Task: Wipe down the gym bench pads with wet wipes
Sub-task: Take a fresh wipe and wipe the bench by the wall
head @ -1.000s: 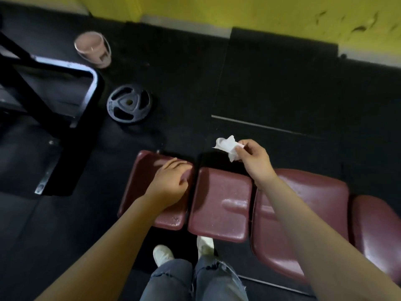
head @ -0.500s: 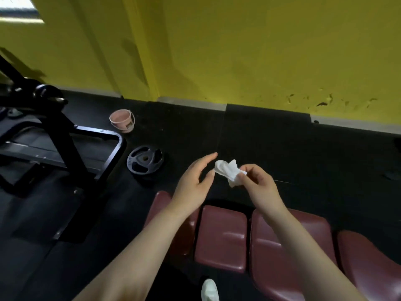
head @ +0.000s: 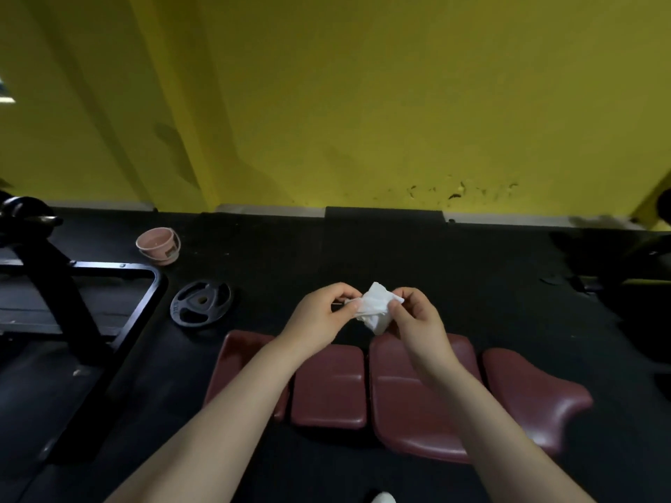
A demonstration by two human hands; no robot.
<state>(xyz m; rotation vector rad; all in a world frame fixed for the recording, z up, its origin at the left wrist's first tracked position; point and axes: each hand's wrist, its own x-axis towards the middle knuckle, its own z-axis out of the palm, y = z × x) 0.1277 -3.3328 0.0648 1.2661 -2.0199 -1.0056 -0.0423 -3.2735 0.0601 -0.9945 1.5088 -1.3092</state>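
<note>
A crumpled white wet wipe (head: pixel 375 307) hangs in the air above the bench, held between both hands. My left hand (head: pixel 319 315) pinches its left edge with thumb and fingers. My right hand (head: pixel 417 317) pinches its right side. Below them lies the maroon gym bench, made of several separate pads (head: pixel 328 390) in a row from left to right. My forearms cover part of the leftmost pad and part of the wide pad (head: pixel 399 422) under my right arm. The rightmost pad (head: pixel 533 393) is curved and fully in sight.
A black weight plate (head: pixel 200 303) lies on the dark rubber floor left of the bench. A pink bucket (head: pixel 158 245) stands farther back by the yellow wall. A black metal machine frame (head: pixel 72 303) fills the left side. A white shoe tip (head: pixel 383 498) shows at the bottom.
My left hand left the leftmost pad, rose and took hold of the wipe that my right hand held. The view tilted up toward the wall.
</note>
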